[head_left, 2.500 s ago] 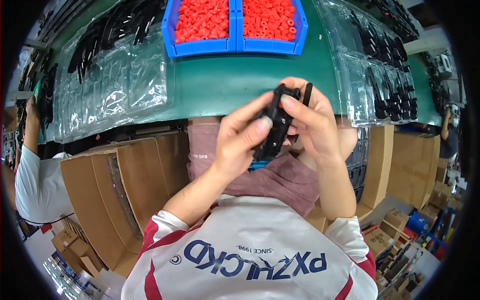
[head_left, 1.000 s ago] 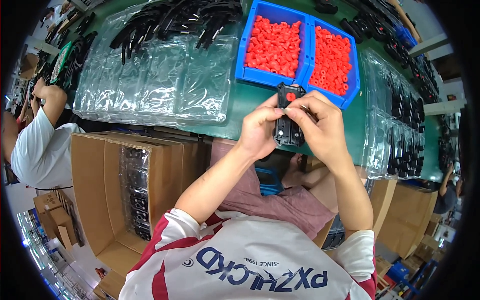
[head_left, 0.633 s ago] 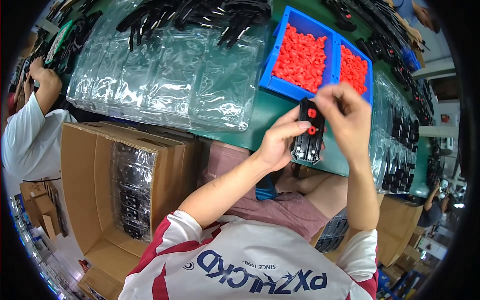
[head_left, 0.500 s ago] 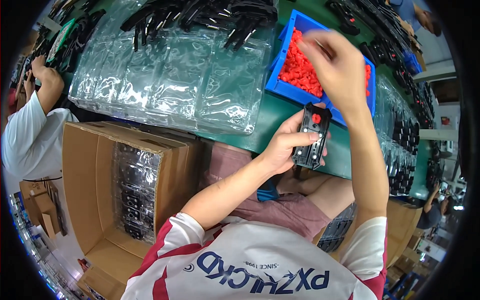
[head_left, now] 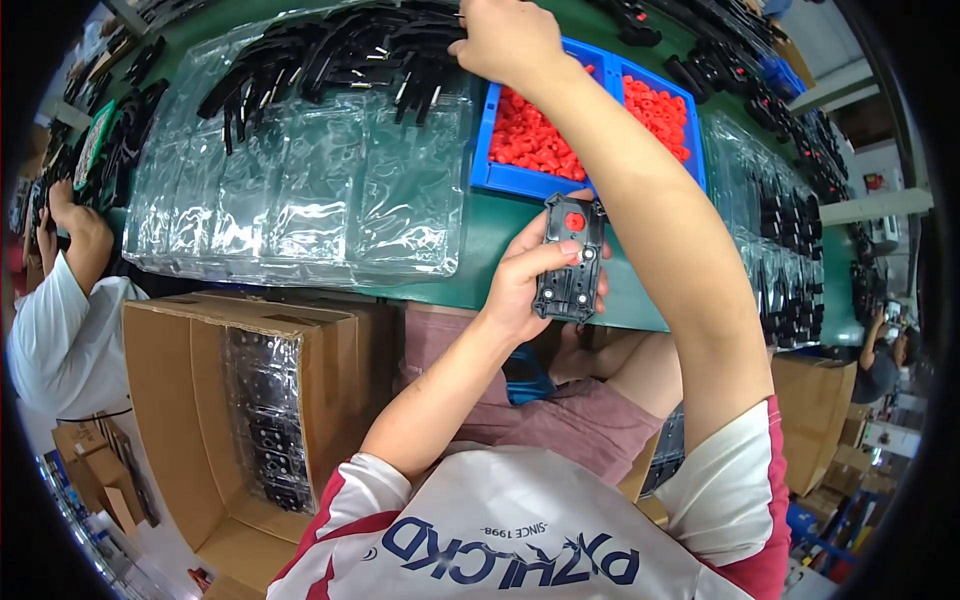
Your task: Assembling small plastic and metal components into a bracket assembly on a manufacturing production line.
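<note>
My left hand is closed around a black plastic housing, thumb across its face. A red plastic piece sits in the housing's far end, and several small bright round spots show along its nearer part. My right hand is stretched far forward, at the right end of a pile of long black parts with metal pins. Its fingertips are partly cut off by the upper edge, so whether they grip a part is hidden. Under my right forearm stands a blue two-compartment bin with small red pieces.
Clear plastic trays lie on the green table at the left, beneath the black parts. More filled trays stand at the right. An open cardboard box with packed black parts is left of my legs. Another person's arm is at far left.
My right hand has moved from above the red pieces to the black parts, forward and left. My left hand still holds the housing. The whole view has shifted somewhat.
</note>
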Motion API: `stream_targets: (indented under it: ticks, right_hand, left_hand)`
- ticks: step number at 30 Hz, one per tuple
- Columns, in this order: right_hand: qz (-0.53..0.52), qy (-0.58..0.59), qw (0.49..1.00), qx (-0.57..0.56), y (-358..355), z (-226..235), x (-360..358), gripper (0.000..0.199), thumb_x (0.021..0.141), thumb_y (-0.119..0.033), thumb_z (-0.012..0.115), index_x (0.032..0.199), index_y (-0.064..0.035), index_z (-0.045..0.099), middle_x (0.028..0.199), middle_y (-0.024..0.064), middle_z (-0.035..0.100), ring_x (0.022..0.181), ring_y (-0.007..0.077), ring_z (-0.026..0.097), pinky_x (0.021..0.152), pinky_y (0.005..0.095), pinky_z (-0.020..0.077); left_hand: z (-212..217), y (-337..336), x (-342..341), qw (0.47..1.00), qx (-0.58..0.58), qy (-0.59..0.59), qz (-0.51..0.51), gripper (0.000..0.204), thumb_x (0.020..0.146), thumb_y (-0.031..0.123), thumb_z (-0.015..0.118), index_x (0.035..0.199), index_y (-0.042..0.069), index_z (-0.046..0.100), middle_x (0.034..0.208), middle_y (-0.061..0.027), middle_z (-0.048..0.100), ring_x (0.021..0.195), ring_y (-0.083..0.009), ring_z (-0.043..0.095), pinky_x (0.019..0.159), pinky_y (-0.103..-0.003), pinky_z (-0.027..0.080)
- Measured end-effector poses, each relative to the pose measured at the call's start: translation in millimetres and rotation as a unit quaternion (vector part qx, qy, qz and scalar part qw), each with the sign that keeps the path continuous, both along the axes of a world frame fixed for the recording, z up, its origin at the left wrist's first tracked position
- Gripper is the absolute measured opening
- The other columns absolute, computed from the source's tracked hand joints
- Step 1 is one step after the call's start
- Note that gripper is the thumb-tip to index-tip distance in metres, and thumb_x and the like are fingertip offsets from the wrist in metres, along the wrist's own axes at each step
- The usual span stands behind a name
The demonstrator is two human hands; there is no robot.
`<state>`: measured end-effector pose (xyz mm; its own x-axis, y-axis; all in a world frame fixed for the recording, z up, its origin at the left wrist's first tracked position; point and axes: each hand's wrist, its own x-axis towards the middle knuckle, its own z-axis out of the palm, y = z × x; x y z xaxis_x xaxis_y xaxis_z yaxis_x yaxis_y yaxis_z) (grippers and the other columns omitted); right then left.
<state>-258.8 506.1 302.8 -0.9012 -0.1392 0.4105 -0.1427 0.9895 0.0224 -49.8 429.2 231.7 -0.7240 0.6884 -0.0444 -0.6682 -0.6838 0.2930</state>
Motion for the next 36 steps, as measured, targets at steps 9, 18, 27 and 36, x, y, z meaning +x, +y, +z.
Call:
stream_targets:
  ticks: [9, 18, 27, 36]
  right_hand:
    - [0.026, 0.062, 0.993, -0.099, 6.8, 27.2, 21.8, 0.021, 0.069, -0.011, 0.063, 0.087, -0.0047, 0.073, 0.077, 0.0154, 0.071, 0.065, 0.033, 0.068, 0.059, 0.0384, 0.0532]
    - [0.066, 0.021, 0.931, -0.358, 68.1, 56.3, 190.7, 0.016, 0.077, -0.003, 0.066, 0.093, -0.0023, 0.07, 0.064, 0.0004, 0.055, 0.055, 0.0091, 0.042, 0.051, 0.0222, 0.0357]
    - [0.013, 0.051, 0.934, -0.354, 117.9, 25.9, 262.0, 0.016, 0.075, 0.001, 0.064, 0.09, -0.0021, 0.068, 0.063, -0.001, 0.051, 0.055, 0.0081, 0.041, 0.05, 0.0216, 0.0334]
    - [0.012, 0.086, 0.731, -0.677, 148.8, -37.0, 307.5, 0.033, 0.1, -0.021, 0.046, 0.081, -0.0009, 0.064, 0.078, 0.0051, 0.062, 0.065, 0.0112, 0.05, 0.057, 0.0219, 0.0372]
  left_hand:
    - [0.4, 1.1, 5.0, 0.999, 0.001, 0.041, 0.008, 0.063, 0.084, 0.005, 0.051, 0.144, 0.005, 0.034, 0.102, -0.0211, 0.058, 0.069, -0.0273, 0.065, 0.055, -0.037, 0.058]
    - [6.5, 8.7, 9.5, 0.996, 0.067, 0.057, -0.003, 0.057, 0.099, 0.035, 0.049, 0.144, 0.005, 0.033, 0.102, -0.0216, 0.061, 0.071, -0.0293, 0.066, 0.056, -0.041, 0.059]
    - [8.9, 29.7, 25.1, 0.992, -0.04, 0.113, -0.035, 0.046, 0.098, 0.033, 0.05, 0.129, -0.001, 0.046, 0.1, -0.0217, 0.062, 0.066, -0.0283, 0.064, 0.052, -0.037, 0.057]
    - [12.5, 46.2, 29.5, 0.974, -0.182, 0.135, 0.021, 0.03, 0.092, 0.012, 0.056, 0.118, -0.002, 0.051, 0.094, -0.0185, 0.065, 0.062, -0.0237, 0.065, 0.051, -0.033, 0.057]
